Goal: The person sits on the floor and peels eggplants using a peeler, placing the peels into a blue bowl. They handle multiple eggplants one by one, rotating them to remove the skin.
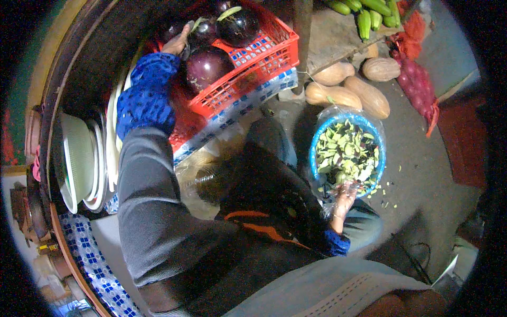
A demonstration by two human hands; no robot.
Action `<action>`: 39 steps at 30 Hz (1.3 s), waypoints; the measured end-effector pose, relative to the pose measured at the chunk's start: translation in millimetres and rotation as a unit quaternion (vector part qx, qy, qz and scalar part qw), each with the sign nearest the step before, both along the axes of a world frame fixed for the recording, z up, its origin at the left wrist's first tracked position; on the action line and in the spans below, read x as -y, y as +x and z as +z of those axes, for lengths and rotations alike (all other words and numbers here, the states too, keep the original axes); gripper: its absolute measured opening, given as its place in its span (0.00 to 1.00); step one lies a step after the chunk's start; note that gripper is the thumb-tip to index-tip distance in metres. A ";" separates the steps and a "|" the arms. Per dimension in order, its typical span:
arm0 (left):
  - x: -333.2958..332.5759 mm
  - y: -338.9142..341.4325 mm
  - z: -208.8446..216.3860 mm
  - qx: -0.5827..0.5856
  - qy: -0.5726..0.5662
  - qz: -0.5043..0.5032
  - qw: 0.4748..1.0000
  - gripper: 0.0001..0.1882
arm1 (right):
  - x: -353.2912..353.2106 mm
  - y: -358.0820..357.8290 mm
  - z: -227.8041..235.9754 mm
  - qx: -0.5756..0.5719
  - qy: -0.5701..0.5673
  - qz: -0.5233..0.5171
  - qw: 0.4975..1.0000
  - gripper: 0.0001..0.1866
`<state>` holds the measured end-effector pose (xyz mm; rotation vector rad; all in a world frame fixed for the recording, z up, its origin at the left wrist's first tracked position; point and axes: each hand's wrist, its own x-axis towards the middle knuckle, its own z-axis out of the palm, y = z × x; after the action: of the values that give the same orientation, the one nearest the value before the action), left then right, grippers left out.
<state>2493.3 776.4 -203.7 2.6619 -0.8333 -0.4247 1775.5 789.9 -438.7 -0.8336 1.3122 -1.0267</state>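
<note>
At the upper left, my left hand (178, 41) reaches into a red plastic crate (253, 74) holding several round, dark purple eggplants (209, 67). Its visible fingers are stretched out against the side of an eggplant; the far side of the hand is hidden. My right hand (346, 194) is over the near rim of a blue basin (315, 153) on the floor. Its fingers are closed, but whatever they hold is hard to make out. Pale green and dark cut pieces (346, 148) fill the basin, which has clear plastic around its rim.
Tan squashes (367, 96) lie beyond the basin, beside a red net bag (417, 87) of round produce. Green zucchini-like vegetables (364, 24) rest on a ledge at the top right. On the left, a pale green colander (76, 158) and white basins stand on edge. Scraps dot the floor.
</note>
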 end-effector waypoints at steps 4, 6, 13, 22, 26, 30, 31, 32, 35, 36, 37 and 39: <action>-20.5 0.0 6.7 -0.010 -0.137 -0.062 0.989 0.47 | 2.5 16.1 -1.0 0.005 0.014 0.034 0.999 0.07; -30.5 -4.3 9.6 -0.109 -0.167 0.040 0.979 0.42 | 4.9 25.8 3.6 0.020 0.016 0.042 0.999 0.08; -29.9 -34.8 18.1 -0.263 -0.119 -0.041 0.957 0.42 | 6.2 32.7 27.9 0.041 -0.026 0.034 0.998 0.07; -55.1 -100.1 47.2 -0.083 0.035 -0.264 0.960 0.39 | -1.0 4.1 13.6 0.059 0.001 0.001 0.998 0.10; -40.3 -112.8 53.5 -0.150 0.161 -0.213 0.952 0.48 | -2.0 13.0 -2.8 0.086 0.001 0.014 0.996 0.09; -37.9 -131.9 46.1 -0.352 -0.076 0.079 0.929 0.55 | -3.4 18.3 -7.8 0.083 0.012 0.015 0.996 0.09; -41.4 -137.4 45.7 -0.297 -0.074 0.110 0.946 0.56 | -3.1 19.2 -7.3 0.078 0.027 0.015 0.996 0.09; -44.1 -143.2 47.0 -0.252 -0.100 0.122 0.955 0.56 | -3.4 20.4 -6.5 0.088 0.008 0.029 0.996 0.09; -51.7 -154.7 65.6 -0.319 -0.205 0.091 0.921 0.56 | -1.4 26.8 -2.8 0.081 -0.018 0.048 0.995 0.08; -54.5 -156.1 77.1 -0.359 -0.210 0.070 0.907 0.56 | -1.3 29.3 -1.6 0.061 -0.004 0.056 0.997 0.08; -53.9 -154.4 92.6 -0.371 -0.236 0.022 0.898 0.57 | -1.1 31.8 -0.3 0.048 0.006 0.067 0.997 0.07; -56.4 -151.9 120.5 -0.468 -0.341 -0.033 0.814 0.51 | -2.1 34.3 1.7 0.046 0.012 0.067 0.997 0.07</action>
<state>2341.3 832.8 -83.2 1.4613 -0.5707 -1.0824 1809.7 792.0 -437.0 -0.8341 1.1723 -0.9320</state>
